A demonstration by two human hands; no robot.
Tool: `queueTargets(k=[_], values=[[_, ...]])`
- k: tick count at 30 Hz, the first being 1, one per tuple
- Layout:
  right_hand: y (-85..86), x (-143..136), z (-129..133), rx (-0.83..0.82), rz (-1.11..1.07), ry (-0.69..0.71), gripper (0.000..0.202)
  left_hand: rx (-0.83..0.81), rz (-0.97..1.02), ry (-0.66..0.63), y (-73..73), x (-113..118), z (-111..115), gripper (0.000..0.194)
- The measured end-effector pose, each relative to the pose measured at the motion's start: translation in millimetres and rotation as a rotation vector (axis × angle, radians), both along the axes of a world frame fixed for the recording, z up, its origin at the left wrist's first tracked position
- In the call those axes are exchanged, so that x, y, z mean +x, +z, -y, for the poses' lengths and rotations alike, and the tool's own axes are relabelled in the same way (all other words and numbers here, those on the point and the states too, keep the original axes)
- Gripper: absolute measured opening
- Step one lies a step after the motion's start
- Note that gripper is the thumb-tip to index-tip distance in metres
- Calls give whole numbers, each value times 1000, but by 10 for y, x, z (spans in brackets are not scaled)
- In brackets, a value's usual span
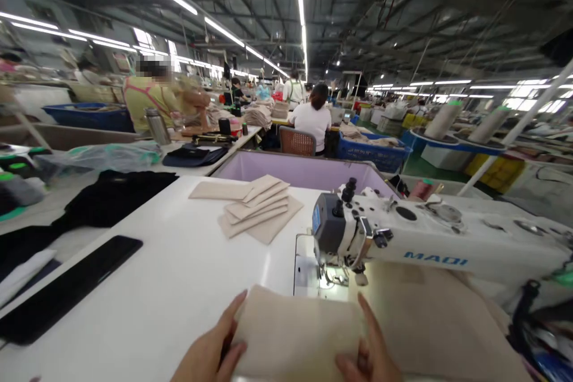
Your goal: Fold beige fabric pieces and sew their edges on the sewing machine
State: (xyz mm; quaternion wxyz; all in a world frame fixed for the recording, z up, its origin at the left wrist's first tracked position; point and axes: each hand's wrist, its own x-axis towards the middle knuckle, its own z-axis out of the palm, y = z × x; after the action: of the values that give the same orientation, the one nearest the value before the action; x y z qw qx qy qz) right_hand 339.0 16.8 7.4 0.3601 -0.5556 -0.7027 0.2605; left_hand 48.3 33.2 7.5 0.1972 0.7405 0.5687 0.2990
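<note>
A folded beige fabric piece [298, 331] lies in front of the sewing machine [430, 236], short of its lit needle area. My left hand [215, 343] grips the left edge, thumb on top and fingers along the side. At the right edge, my right hand [371, 346] pinches the same piece, its index finger stretched toward the presser foot [335, 276]. A larger beige cloth [430, 316] spreads under the machine arm to the right. Several folded beige pieces [259, 206] are fanned out in a pile beyond my hands on the white table [179, 268].
A long black object [71, 289] lies on the table's left side, near black cloth [107, 197]. Behind the table stands a lilac-lined bin [295, 168]. Thread cones [443, 119] stand at the right. A co-worker in white [311, 119] sits ahead, beside a blue crate [369, 149].
</note>
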Motion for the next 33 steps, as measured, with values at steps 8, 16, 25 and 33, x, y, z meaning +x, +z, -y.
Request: queueTargets(k=[8, 16, 25, 33], values=[[12, 64, 134, -98, 214, -20, 37, -32, -45, -107, 84, 31, 30, 29], [-28, 28, 88, 50, 354, 11, 33, -95, 34, -58, 173, 39, 67, 25], [-50, 26, 70, 185, 473, 50, 29, -172, 77, -53, 193, 30, 129, 32], [-28, 23, 66, 189, 481, 52, 27, -199, 65, -39, 234, 44, 85, 26]])
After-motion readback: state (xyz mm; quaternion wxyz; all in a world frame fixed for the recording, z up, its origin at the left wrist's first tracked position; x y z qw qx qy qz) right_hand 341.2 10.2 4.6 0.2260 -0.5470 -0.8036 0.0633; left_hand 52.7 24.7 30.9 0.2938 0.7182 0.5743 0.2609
